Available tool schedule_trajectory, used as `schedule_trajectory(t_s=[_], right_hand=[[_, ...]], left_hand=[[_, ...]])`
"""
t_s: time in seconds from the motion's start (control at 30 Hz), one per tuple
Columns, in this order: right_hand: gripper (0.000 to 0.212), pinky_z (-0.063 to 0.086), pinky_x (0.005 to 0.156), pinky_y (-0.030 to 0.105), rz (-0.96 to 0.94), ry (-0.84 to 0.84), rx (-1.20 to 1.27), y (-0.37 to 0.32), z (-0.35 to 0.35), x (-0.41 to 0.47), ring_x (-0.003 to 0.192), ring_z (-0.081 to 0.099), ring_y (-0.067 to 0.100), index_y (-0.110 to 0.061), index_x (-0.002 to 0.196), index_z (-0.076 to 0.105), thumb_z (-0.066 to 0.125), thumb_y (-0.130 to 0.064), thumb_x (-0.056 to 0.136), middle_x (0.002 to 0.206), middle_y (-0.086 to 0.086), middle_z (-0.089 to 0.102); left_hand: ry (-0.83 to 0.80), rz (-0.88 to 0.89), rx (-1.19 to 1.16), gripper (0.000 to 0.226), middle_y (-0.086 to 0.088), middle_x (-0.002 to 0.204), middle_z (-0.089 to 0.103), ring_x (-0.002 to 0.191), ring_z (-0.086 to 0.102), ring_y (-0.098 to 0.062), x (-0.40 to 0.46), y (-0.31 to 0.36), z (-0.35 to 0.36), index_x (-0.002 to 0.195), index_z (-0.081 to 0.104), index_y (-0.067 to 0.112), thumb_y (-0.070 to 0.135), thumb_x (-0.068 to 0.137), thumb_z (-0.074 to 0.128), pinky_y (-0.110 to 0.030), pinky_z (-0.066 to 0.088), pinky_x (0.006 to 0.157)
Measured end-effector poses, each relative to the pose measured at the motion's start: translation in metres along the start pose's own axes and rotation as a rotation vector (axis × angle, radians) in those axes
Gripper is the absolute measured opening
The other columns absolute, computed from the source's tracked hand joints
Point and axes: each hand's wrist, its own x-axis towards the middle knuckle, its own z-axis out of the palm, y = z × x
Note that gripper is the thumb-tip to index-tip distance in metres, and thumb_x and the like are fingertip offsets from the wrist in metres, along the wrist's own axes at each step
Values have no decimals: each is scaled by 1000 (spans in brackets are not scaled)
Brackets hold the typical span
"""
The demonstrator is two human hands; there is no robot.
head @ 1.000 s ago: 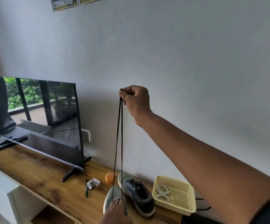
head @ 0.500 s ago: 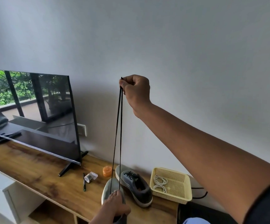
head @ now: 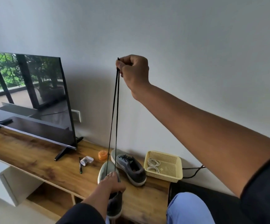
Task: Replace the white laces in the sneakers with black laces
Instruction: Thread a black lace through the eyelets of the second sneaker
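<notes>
Right hand (head: 133,73) pinches both thin black lace (head: 115,113) ends, taut. Left hand (head: 111,183) fingers grip the grey knit sneaker (head: 108,168) on the woodgrain tabletop (head: 34,159).

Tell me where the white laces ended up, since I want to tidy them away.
In the head view, the white laces lie coiled in the left part of the yellow basket, on the wooden shelf's right end, just right of the laced sneaker.

Dark sleeves on both arms, right sleeve (head: 263,188) pushed up, forearm bare; light blue trousers (head: 187,209).
</notes>
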Motion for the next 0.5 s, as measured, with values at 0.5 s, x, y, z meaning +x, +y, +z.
schedule_trajectory(t_s=[0.5], right_hand=[[16,61,87,51,28,25,7,-4,-14,-6,73,67,17,-20,73,72,76,-14,88,73,-5,73]], left_hand=[[-31,-19,-31,102,-9,163,31,149,35,-28,3,0,2,157,28,12,46,72,73,-45,42,115]])
